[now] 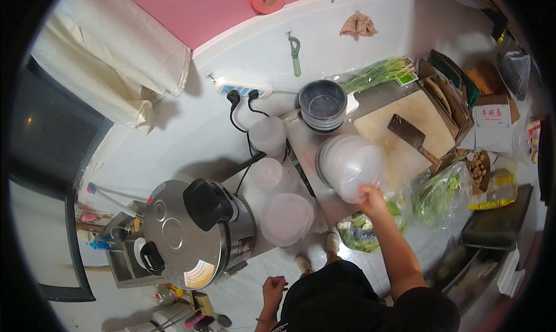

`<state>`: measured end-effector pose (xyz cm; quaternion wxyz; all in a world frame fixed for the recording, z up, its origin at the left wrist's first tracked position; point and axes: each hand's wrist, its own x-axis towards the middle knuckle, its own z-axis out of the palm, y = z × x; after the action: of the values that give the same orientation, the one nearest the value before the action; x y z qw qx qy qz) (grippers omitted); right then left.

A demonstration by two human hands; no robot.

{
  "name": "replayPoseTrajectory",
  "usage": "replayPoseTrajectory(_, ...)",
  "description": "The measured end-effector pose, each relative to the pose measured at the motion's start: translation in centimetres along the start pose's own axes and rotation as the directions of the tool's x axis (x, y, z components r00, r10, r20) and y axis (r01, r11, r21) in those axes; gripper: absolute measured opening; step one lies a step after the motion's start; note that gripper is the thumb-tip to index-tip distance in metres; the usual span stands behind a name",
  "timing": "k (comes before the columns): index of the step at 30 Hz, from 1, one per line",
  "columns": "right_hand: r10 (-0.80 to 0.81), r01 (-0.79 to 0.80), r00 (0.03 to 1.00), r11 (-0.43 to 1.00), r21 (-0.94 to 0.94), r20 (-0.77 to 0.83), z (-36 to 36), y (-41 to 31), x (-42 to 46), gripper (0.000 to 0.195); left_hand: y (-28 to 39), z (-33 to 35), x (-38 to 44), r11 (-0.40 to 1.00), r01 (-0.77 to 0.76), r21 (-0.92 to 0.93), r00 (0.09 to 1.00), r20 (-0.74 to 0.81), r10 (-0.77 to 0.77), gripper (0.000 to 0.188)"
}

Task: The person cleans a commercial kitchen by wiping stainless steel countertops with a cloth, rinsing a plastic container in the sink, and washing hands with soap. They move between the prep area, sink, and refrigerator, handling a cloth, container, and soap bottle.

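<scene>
My right hand (372,200) grips the near rim of a translucent plastic bowl (354,165), the topmost of a nested stack over the metal table. Behind it stands a stack of dark round containers (323,104). A cleaver (406,131) with a wooden handle lies on a pale cutting board (391,147) to the right. Left of the bowls are a lidded translucent tub (287,219) and two more pale plastic stacks (266,173), (268,135). My left hand (274,284) hangs low above the floor, its fingers curled; whether it holds something small is unclear.
A large steel electric cooker (182,236) stands at left. Green stalks (380,73) lie along the wall, below a hanging green peeler (295,56). Cardboard (438,97), a noodle box (493,119) and bagged leafy greens (438,197) are at right. Cords run from a power strip (243,88).
</scene>
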<state>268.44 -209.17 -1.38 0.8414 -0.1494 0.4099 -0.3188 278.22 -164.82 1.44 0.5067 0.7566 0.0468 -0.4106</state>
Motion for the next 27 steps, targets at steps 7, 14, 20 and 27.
replayPoseTrajectory(7, -0.264, 0.290, 0.930, 0.954, -0.071, 0.255, 16.7, -13.9, -2.8, 0.039, -0.2, 1.4, 0.2, 0.999, -0.032, 0.017, 0.999, 0.001, 0.032, 0.011)
replayPoseTrajectory(14, -0.081, 0.133, 0.980, 0.946, -0.295, 0.183, 21.9, -13.8, 6.6, 0.064, -0.4, 1.3, 0.1, 0.977, -0.091, 0.192, 0.989, -0.101, 0.112, 0.017)
replayPoseTrajectory(20, -0.014, 0.094, 0.950, 0.965, -0.244, 0.313, 15.8, -9.8, 6.1, 0.056, -2.7, -0.9, -1.4, 0.761, -0.249, 0.599, 0.963, 0.066, 0.263, 0.017)
replayPoseTrajectory(27, -0.064, 0.516, 0.667, 0.758, -0.399, 0.742, 9.0, -15.3, -12.3, 0.033, 11.0, -5.4, -12.3, 0.862, -0.495, 0.113, 0.868, 0.110, 0.484, 0.026)
